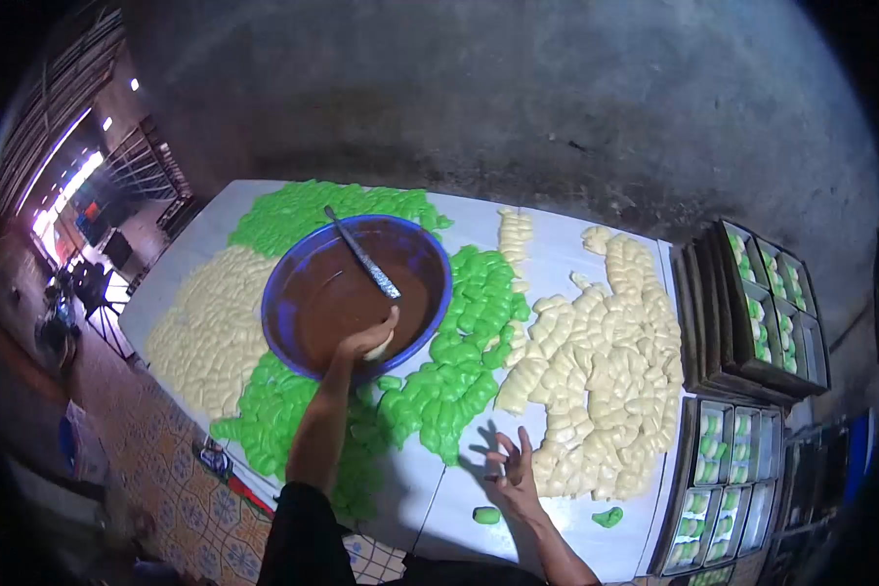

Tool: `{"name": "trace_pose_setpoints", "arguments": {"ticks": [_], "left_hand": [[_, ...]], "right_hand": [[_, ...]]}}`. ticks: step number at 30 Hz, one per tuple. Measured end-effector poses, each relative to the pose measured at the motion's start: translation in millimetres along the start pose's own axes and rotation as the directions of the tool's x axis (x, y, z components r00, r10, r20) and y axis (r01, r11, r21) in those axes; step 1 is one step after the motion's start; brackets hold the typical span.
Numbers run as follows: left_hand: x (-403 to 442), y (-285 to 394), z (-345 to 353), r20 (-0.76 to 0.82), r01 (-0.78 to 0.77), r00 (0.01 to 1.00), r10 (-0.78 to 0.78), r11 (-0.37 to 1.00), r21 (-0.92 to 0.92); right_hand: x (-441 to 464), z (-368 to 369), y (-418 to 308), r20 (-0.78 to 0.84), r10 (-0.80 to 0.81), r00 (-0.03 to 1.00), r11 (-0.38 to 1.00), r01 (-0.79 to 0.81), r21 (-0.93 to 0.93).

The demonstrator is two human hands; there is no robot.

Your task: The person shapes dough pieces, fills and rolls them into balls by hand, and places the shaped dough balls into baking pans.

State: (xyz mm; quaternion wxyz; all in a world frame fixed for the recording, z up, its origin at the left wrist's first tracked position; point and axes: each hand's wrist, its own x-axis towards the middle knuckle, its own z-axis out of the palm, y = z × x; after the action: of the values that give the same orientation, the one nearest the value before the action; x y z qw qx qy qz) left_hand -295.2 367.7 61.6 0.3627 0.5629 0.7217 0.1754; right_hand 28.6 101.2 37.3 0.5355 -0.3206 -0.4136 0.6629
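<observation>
My left hand (pixel 369 337) is inside the near side of a blue basin (pixel 272 337), its fingers curled round a pale piece of dough (pixel 378 350). Brown liquid (pixel 347 303) lies in the basin, and a long silvery utensil (pixel 366 259) rests across the far rim with its end above the liquid. Over the white table's front part, my right hand (pixel 514 481) is raised with fingers apart, holding nothing. Close to it lie a small green dough piece (pixel 486 515) and another green lump (pixel 607 518). Cream dough pieces (pixel 606 381) spread just beyond that hand.
Green dough pieces (pixel 454 361) surround much of the basin; more cream pieces (pixel 210 332) cover the left side. Along the table's right edge stand stacked divided trays (pixel 757 303) and a nearer tray (pixel 723 479), both holding green and cream dough. A grey wall (pixel 518 98) rises behind.
</observation>
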Motion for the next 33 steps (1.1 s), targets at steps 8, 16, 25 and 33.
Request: {"name": "trace_pose_setpoints", "arguments": {"ticks": [8,16,25,33], "left_hand": [[-114.6,49.9,3.9,-0.014,-0.077,0.996,0.083,0.829,-0.554],[-278.5,60.9,137.4,0.288,0.248,0.955,0.065,0.35,-0.903],[-324.9,24.5,177.1,0.09,-0.224,0.928,0.363,0.732,-0.644],[-343.7,32.3,176.2,0.196,0.079,0.966,0.166,0.535,-0.841]], "right_hand": [[6.5,1.4,6.9,-0.063,0.013,0.998,0.994,-0.006,0.11],[-9.4,14.3,-1.0,-0.345,0.258,0.902,0.963,-0.267,0.022],[-60.2,11.1,-25.8,-0.004,-0.293,0.956,0.81,0.246,-0.533],[-80.7,24.1,-47.4,0.008,-0.126,0.992,0.709,0.095,-0.699]]}}
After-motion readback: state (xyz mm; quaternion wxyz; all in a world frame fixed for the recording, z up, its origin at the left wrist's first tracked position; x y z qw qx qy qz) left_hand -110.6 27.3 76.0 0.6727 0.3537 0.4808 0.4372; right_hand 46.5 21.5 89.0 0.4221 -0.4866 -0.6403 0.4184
